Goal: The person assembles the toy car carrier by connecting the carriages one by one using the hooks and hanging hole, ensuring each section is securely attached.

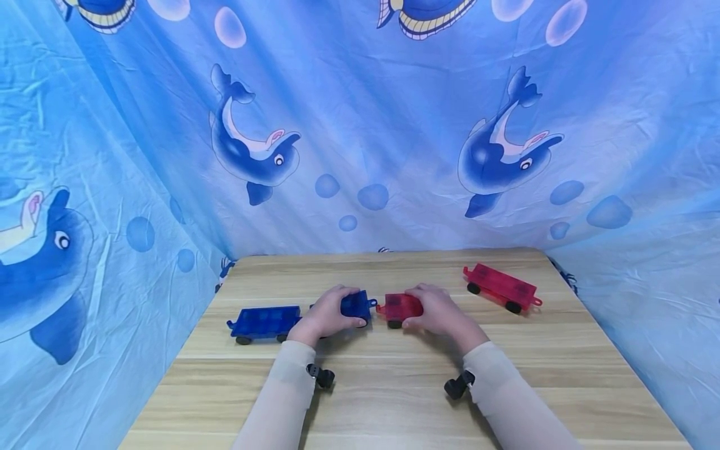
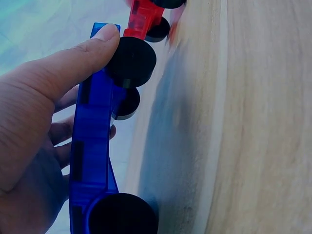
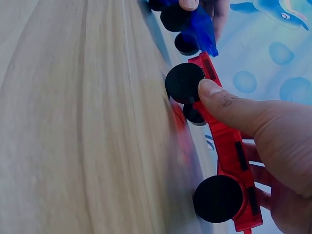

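- Head view: two sleeved forearms [image 1: 278,394], angled inward from the bottom edge, with hands near each other over the wooden table [image 1: 394,400].
- Left hand [image 1: 330,314]: curled from above around a blue wagon [image 1: 354,305], grip narrow; in its wrist view, thumb [image 2: 90,54] along the near side by a black wheel [image 2: 131,61], fingers behind.
- Right hand [image 1: 439,310]: in mirrored pose, closed round a red wagon [image 1: 399,307]; in its wrist view, thumb [image 3: 229,105] against the near side, fingers across the far side.
- Between the hands: facing wagon ends, very close; impossible to tell whether linked.
- Left of the left hand: second blue wagon [image 1: 266,321], right end partly hidden.
- Far right: second red wagon [image 1: 502,284], set aslant, well apart from the right hand.
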### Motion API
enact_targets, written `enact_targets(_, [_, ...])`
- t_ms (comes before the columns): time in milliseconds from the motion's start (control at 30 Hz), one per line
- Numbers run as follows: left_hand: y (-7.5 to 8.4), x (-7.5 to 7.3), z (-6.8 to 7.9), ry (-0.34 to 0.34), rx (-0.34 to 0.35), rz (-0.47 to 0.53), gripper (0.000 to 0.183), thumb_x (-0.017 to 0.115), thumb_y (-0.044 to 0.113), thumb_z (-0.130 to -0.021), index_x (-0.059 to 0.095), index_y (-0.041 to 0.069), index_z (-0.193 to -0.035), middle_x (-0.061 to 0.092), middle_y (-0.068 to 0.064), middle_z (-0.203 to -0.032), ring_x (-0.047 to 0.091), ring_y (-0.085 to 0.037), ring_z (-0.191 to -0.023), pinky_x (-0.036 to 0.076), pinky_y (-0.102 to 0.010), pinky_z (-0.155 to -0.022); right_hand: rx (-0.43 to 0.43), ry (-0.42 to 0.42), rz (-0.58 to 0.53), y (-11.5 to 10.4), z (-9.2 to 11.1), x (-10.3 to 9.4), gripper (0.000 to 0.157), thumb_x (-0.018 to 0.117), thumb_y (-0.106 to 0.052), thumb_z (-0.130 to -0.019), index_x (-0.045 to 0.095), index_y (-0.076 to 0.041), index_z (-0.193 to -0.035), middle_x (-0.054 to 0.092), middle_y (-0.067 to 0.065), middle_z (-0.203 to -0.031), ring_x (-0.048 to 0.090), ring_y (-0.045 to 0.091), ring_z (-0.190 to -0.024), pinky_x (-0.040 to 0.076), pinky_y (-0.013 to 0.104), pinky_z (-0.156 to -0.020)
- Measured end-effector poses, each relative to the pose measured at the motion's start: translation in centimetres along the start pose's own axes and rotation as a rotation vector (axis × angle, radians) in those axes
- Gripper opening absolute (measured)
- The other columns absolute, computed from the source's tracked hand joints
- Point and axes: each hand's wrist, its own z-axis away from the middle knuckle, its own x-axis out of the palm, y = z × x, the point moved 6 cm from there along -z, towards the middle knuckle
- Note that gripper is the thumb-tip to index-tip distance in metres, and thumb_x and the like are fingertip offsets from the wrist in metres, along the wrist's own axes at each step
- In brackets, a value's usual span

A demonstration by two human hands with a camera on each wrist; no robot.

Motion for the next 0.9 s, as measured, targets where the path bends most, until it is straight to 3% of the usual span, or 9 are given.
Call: enact_targets(900, [-0.3, 0.1, -0.2, 0.0, 0.001, -0.028, 0.085, 0.091, 0.048, -0.081, 0.056, 0.022, -0.153, 0.057, -0.003, -0.148, 0.055, -0.03, -0.136, 0.048, -0.053, -0.109, -0.021, -0.005, 0.025, -1.6, -0.7, 0.7, 0.084, 0.089, -0.05, -0.081, 0.058, -0.015, -0.151, 0.054, 0.013, -0.152, 0.043, 0.036, -0.145, 0.03, 0.055, -0.119])
